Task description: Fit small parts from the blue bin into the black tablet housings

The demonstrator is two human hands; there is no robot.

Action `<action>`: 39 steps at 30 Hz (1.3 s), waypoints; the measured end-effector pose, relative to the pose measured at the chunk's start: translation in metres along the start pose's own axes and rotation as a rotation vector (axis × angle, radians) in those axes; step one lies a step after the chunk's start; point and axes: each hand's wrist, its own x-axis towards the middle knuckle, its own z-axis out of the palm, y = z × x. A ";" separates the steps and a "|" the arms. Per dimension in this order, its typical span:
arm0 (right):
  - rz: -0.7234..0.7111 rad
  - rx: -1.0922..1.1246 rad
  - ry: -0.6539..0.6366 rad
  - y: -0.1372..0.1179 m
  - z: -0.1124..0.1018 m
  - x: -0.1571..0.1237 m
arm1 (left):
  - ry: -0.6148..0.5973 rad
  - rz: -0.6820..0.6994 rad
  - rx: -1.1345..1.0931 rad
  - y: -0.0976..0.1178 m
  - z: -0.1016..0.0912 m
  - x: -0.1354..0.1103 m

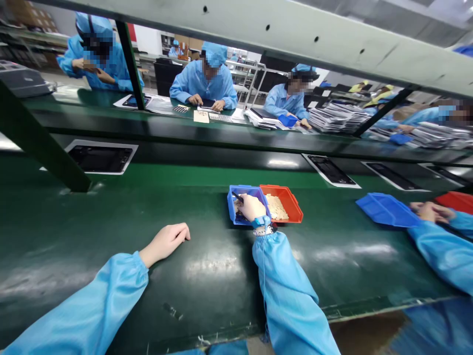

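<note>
My right hand [253,208] reaches into a blue bin [231,207] and is closed round a slim black tool [237,197], whose tip end is hidden by the hand. Small dark and pale pieces lie in that bin; they are too small to name. Against its right side stands a red-orange bin [295,209] with many small cream-coloured pieces [276,207]. My left hand [169,241] rests on the green work surface [207,276], its fingers curled under and nothing seen in them. It lies well to the left of the bins.
Flat black panels on white sheets, one at left [101,158] and several at right [330,171], lie along the back. At right, a co-worker's hands [432,212] are beside another blue bin [386,209]. A green post [44,140] rises at left. Co-workers sit across the bench.
</note>
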 end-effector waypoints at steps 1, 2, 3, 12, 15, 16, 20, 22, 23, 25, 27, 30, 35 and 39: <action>0.005 -0.009 -0.018 -0.002 -0.003 -0.001 | -0.003 -0.002 0.000 0.000 0.000 0.000; 0.008 -0.020 -0.036 -0.003 -0.006 -0.001 | -0.005 -0.004 -0.001 0.000 0.000 -0.001; 0.009 -0.031 -0.053 -0.005 -0.009 -0.002 | -0.006 -0.006 -0.001 0.001 0.000 -0.002; -0.047 -0.040 -0.114 -0.010 -0.042 -0.004 | -0.006 -0.030 0.002 0.001 0.000 -0.003; -0.070 -0.008 -0.081 -0.012 -0.049 -0.006 | -0.002 -0.048 -0.011 0.000 0.001 -0.004; -0.071 0.001 -0.068 -0.013 -0.051 -0.006 | -0.001 -0.054 -0.019 0.000 0.001 -0.003; -0.060 0.040 -0.038 -0.017 -0.054 -0.008 | 0.059 -0.032 -0.080 0.014 0.004 0.008; -0.051 0.060 -0.030 -0.018 -0.055 -0.007 | 0.101 0.025 -0.080 0.033 0.008 0.022; -0.048 0.071 -0.025 -0.017 -0.055 -0.007 | 0.118 0.059 -0.058 0.045 0.010 0.032; -0.041 0.094 -0.016 -0.015 -0.056 -0.006 | 0.156 0.114 0.043 0.071 0.016 0.055; -0.033 0.121 -0.007 -0.013 -0.060 -0.006 | 0.183 0.136 0.178 0.094 0.022 0.082; -0.041 0.178 0.006 -0.012 -0.071 -0.009 | 0.267 0.089 0.212 0.115 0.030 0.118; -0.132 0.350 0.021 -0.013 -0.093 -0.020 | 0.246 0.078 0.035 0.120 0.032 0.143; -0.139 0.466 0.113 -0.018 -0.101 -0.027 | 0.246 0.161 -0.133 0.124 0.022 0.137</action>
